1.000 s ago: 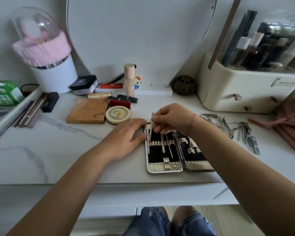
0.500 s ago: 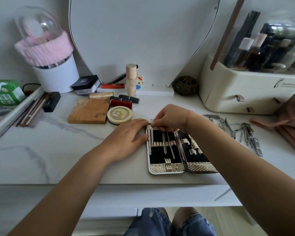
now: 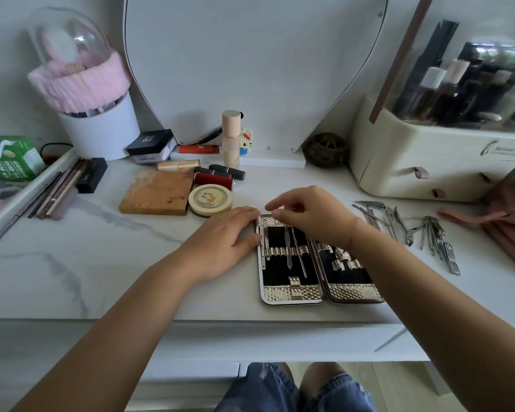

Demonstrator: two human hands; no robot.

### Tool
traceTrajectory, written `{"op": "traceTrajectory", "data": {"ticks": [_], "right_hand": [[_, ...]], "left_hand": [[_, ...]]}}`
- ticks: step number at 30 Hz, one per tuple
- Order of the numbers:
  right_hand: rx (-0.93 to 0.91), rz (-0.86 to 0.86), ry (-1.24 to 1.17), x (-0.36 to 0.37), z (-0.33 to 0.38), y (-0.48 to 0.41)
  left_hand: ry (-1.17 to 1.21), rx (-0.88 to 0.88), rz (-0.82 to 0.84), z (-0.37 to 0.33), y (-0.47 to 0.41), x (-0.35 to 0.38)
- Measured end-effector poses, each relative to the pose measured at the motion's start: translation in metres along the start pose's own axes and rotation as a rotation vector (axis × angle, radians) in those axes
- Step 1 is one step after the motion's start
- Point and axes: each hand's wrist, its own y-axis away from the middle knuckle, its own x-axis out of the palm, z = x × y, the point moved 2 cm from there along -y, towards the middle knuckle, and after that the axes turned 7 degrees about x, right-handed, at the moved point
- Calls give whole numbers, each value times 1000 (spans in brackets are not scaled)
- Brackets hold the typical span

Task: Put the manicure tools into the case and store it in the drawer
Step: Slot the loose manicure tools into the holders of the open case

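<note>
Case (image 3: 293, 294): lies open and flat on the white marble-pattern table (image 3: 72, 263), near its front edge. It has two hinged halves, each a rounded rectangle with black lining and embossed gold-tone panels and straps.

Tools in case (image 3: 288, 260): three slim steel implements in the left half, tucked lengthwise under a ribbed strap. One runs along the left rim and two sit near the middle.

Loose tools (image 3: 428, 230): a scatter of steel nippers, clippers and thin probes on the table to the right of the case, well apart from it. They overlap, so a count is unreliable.

Left hand (image 3: 220, 242): flat on the table with fingers straight, its fingertips against the case's left rim.

Right hand (image 3: 309, 215): above the far end of the case, fingers bent with the tips close together. Whether they pinch anything cannot be told.

Other items: one round tin (image 3: 210, 200) and one brown square block (image 3: 156, 193) behind the left hand, touching each other. One cream plastic organiser (image 3: 428, 162) stands at the right rear.
</note>
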Motion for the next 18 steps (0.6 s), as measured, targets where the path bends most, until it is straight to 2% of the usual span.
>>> {"op": "traceTrajectory", "data": {"ticks": [6,18], "right_hand": [[-109,75,229,15,-15,19],[-197,120,324,13,-14,34]], "left_hand": [[-12,-5,-6,-3,0,-2],[-36,8,-11,-9,1,-5]]}}
